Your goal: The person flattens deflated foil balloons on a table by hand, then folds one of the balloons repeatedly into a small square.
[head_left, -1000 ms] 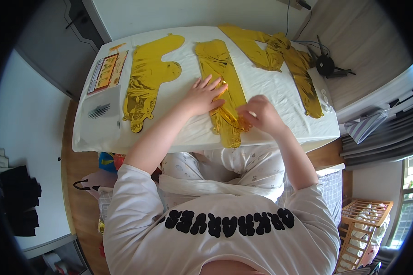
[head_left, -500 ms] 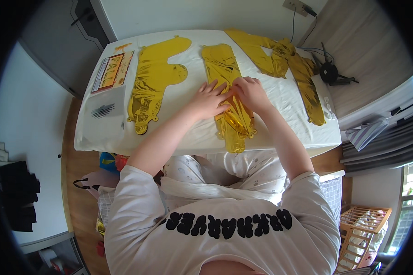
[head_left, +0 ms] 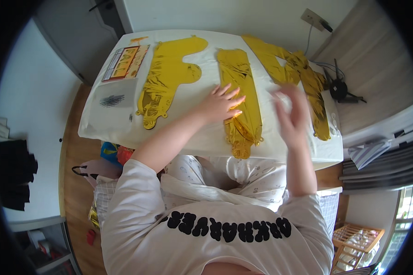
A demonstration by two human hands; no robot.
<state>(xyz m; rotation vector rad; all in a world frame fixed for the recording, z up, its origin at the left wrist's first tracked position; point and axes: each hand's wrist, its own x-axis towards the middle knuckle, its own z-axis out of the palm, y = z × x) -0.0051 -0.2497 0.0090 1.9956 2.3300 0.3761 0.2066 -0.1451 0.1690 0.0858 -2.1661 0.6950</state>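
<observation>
The left hand (head_left: 218, 105) lies flat, fingers spread, on the left edge of a long gold foil balloon (head_left: 240, 98) that runs from the upper middle of the frame down to the near rim of the surface (head_left: 192, 137). Its grip is open, pressing rather than clasping. The balloon is deflated and creased, and its lower end hangs slightly over the surface's edge at the centre of the frame.

The right hand (head_left: 291, 114) is raised just right of that balloon, blurred, its fingers spread and open, holding nothing; whether it touches the foil cannot be told.

To the left of the middle balloon lies a second gold foil balloon (head_left: 167, 78), wider at the top, flat on the white cloth. At the upper right a third gold foil piece (head_left: 298, 75) lies crumpled, trailing down toward the right rim. A printed packaging card (head_left: 126, 62) sits at the upper left corner of the surface, with a clear plastic sleeve (head_left: 112, 98) just below it.

A black cable bundle (head_left: 339, 87) rests on the wooden floor at the right of the frame.
</observation>
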